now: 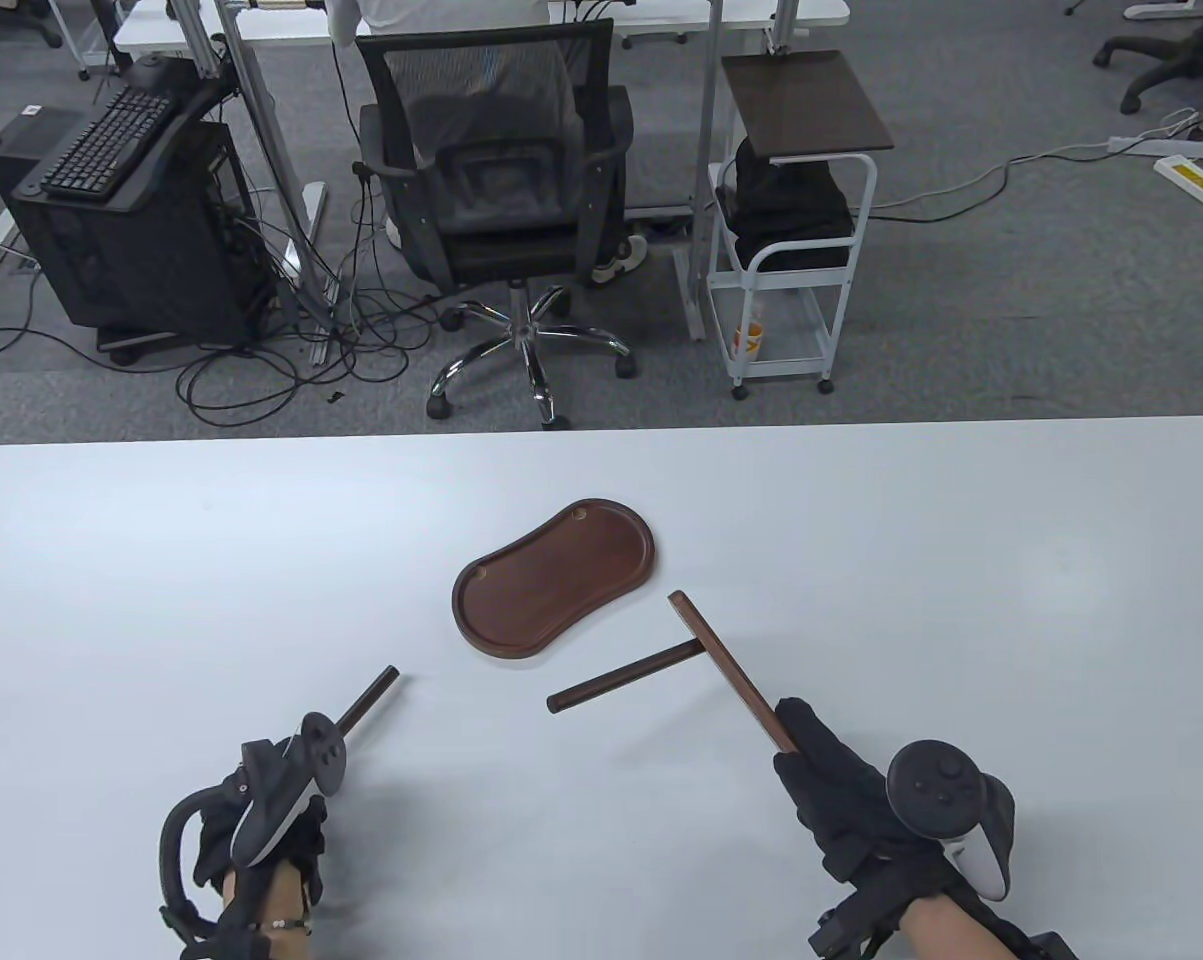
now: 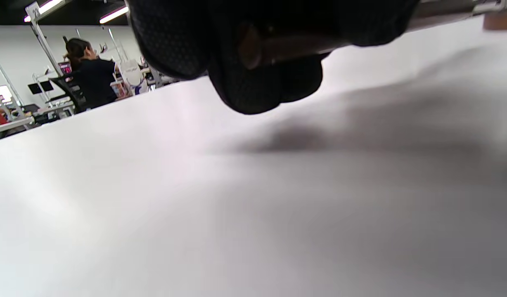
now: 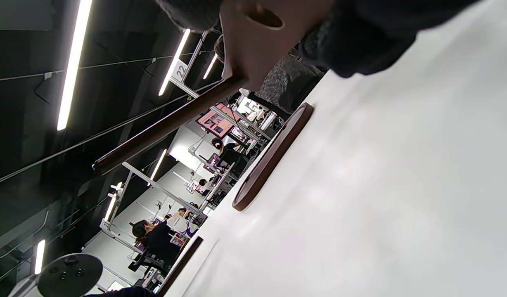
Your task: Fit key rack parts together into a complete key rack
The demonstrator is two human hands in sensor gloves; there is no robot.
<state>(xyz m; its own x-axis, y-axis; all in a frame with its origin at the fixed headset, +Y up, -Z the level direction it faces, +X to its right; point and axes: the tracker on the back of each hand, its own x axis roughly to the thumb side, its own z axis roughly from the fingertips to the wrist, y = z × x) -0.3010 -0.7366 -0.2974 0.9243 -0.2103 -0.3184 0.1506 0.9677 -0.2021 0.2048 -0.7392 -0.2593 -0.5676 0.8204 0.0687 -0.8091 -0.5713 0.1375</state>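
Note:
A dark wooden bean-shaped tray base (image 1: pixel 551 580) lies at the table's middle, with a peg hole near each end; it also shows in the right wrist view (image 3: pixel 274 154). My right hand (image 1: pixel 806 750) grips the near end of a flat wooden bar (image 1: pixel 726 665). A round post (image 1: pixel 621 678) sticks out sideways from the bar, forming a T. In the right wrist view the bar (image 3: pixel 257 45) shows an open hole and the post (image 3: pixel 167 123) hangs above the table. My left hand (image 1: pixel 286 800) grips a second round post (image 1: pixel 371 698), seen between the fingers (image 2: pixel 257 86) in the left wrist view.
The white table (image 1: pixel 961 560) ends at a far edge, with an office chair (image 1: pixel 501 190) and a small cart (image 1: pixel 791 220) beyond it. The second post (image 3: pixel 181 260) and the left tracker (image 3: pixel 69 272) show low in the right wrist view.

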